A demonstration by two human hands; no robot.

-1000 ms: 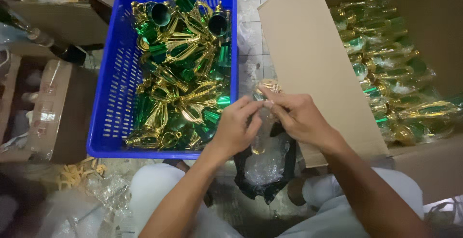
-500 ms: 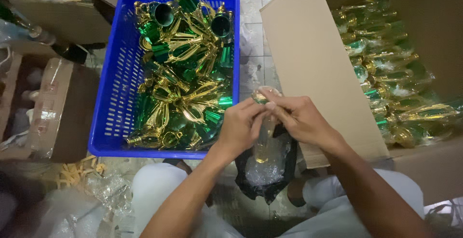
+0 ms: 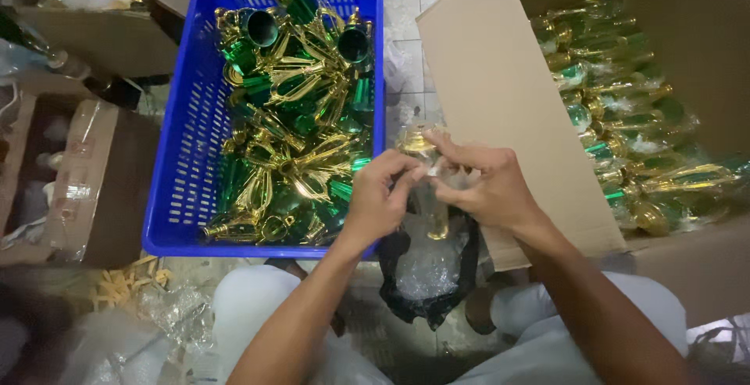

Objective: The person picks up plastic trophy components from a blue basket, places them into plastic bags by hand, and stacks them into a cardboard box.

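Since the earlier frames my hands have kept almost the same spot, with the gold piece [image 3: 422,168] a little more upright between them. My left hand [image 3: 380,197] pinches its clear wrapping from the left, fingers closed on it, and my right hand [image 3: 486,186] is curled round it from the right, thumb and fingertips pressing near the gold top. It hangs above a black bag [image 3: 428,272] with clear plastic in it, held over my lap. Just to the left, touching my left knuckles in the view, is the near right corner of the blue basket [image 3: 183,158], heaped with green and gold cup parts [image 3: 301,119]. Close on the right stands the flap of a big cardboard box [image 3: 500,96], with wrapped green and gold pieces [image 3: 633,127] stacked inside. Between basket and flap only a narrow strip of tiled floor [image 3: 410,49] is open. Another cardboard box [image 3: 86,174] sits well off to the left.
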